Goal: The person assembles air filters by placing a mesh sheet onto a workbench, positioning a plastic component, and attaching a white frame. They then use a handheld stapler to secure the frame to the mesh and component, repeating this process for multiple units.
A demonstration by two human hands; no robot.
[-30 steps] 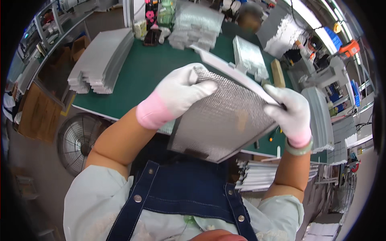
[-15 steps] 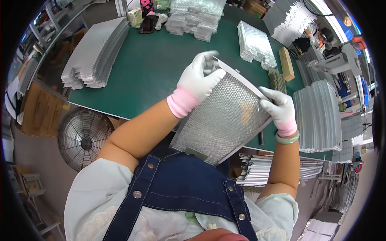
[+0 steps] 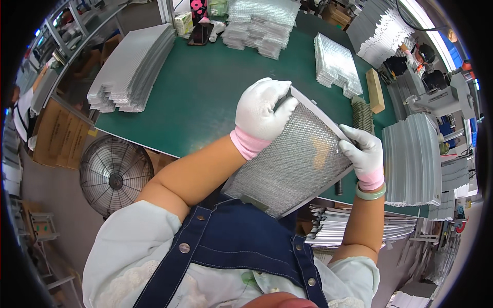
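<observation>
A framed metal mesh filter panel [image 3: 303, 159] is held tilted in front of my apron, its lower end close to my body. My left hand [image 3: 264, 110], in a white glove with a pink cuff, grips the top left corner of the silvery frame, thumb on the mesh side. Lower on the right, my right hand [image 3: 363, 154], gloved the same way, pinches the far right corner. A small plate [image 3: 254, 201] sits on the panel's near edge. The panel's back face is hidden from me.
The green table [image 3: 205, 97] carries stacks of mesh sheets [image 3: 131, 66] at the left, more silvery mesh sheets [image 3: 259, 25] at the back, and a wooden block [image 3: 375, 91]. Frame strips [image 3: 413, 159] stand at the right. A floor fan [image 3: 116, 180] is at the left.
The view has shifted, so the table and stacks sit slightly lower and to the right. My left fingers have closed more firmly round the panel's corner; both hands stay on it.
</observation>
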